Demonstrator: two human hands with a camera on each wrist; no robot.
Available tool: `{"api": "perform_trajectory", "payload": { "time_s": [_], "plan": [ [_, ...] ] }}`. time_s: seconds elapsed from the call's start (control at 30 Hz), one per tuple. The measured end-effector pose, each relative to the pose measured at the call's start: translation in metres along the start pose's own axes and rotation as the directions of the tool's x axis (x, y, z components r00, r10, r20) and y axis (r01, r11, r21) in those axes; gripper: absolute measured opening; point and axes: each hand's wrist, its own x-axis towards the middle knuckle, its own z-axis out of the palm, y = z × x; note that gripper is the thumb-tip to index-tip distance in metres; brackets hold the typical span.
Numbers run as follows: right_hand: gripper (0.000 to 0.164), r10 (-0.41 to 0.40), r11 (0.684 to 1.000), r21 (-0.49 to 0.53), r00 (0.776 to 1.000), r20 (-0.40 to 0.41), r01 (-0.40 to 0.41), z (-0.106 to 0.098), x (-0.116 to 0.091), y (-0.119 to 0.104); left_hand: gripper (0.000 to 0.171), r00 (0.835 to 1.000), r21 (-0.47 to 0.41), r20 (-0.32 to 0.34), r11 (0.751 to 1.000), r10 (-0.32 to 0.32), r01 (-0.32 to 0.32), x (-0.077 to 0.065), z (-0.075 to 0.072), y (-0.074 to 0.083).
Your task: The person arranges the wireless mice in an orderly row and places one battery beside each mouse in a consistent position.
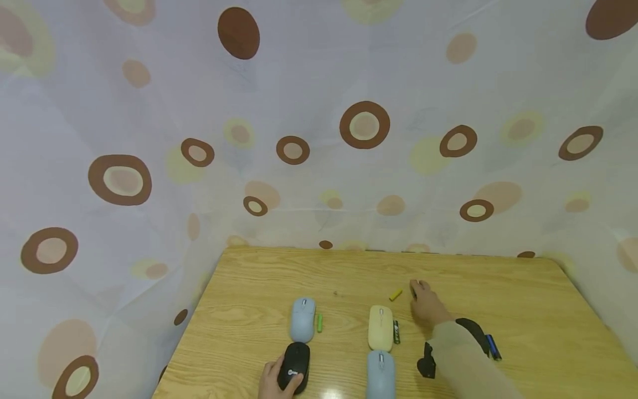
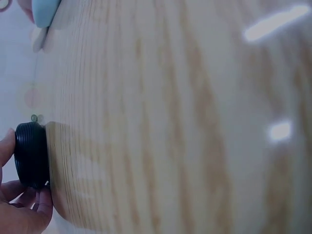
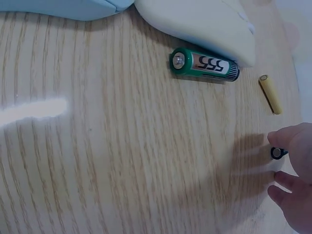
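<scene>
My left hand point(image 1: 271, 382) grips a black computer mouse point(image 1: 298, 359) by its sides on the table, thumb on the near side. The left wrist view shows the black mouse point(image 2: 32, 155) from its edge, with fingers around it. A light blue mouse point(image 1: 303, 320) lies directly beyond it, a green battery point(image 1: 320, 323) beside that. At the right, my right hand point(image 1: 430, 305) reaches low over the table. Its thumb and fingers close around a small dark battery point(image 3: 278, 153), mostly hidden by the hand. A yellow battery point(image 3: 270, 94) lies just left of this hand.
A cream mouse point(image 1: 381, 328) has a green-and-black battery point(image 1: 396, 332) along its right side. Another light blue mouse point(image 1: 381, 374) sits in front of it. Blue batteries point(image 1: 493, 347) lie right of the right forearm. Patterned cloth point(image 1: 319, 183) rises behind the wooden table point(image 1: 538, 321).
</scene>
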Motion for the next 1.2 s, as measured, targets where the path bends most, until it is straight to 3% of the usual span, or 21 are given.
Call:
{"api": "perform_trajectory", "payload": {
  "time_s": [0.13, 0.3, 0.5, 0.67, 1.07, 1.2],
  "plan": [
    [0.052, 0.006, 0.998, -0.068, 1.000, 0.006, -0.006, 0.003, 0.000, -0.001, 0.066, 0.999, 0.009, -0.031, 1.000, 0.018, -0.018, -0.001, 0.003, -0.002],
    [0.050, 0.017, 0.998, -0.067, 1.000, -0.024, -0.019, 0.005, 0.001, -0.002, 0.066, 0.999, 0.006, -0.034, 1.000, 0.014, -0.013, -0.001, 0.003, -0.003],
    [0.028, -0.012, 0.999, -0.048, 0.988, -0.154, 0.004, 0.009, -0.001, 0.002, 0.067, 1.000, -0.001, -0.001, 1.000, 0.002, -0.002, 0.000, 0.001, -0.002],
    [0.020, 0.019, 1.000, -0.006, 0.978, -0.210, -0.020, 0.012, -0.005, 0.004, 0.067, 1.000, -0.005, -0.002, 1.000, 0.004, -0.004, 0.000, 0.000, -0.002],
    [0.039, 0.036, 0.998, -0.042, 0.987, -0.156, -0.043, 0.006, -0.006, 0.005, 0.066, 1.000, 0.000, -0.014, 1.000, 0.015, -0.015, 0.000, 0.001, -0.003],
    [0.039, 0.086, 0.996, 0.048, 0.987, -0.138, -0.080, 0.005, -0.010, 0.004, 0.067, 1.000, -0.013, 0.001, 1.000, 0.008, -0.007, 0.000, 0.000, -0.003]
  ]
}}
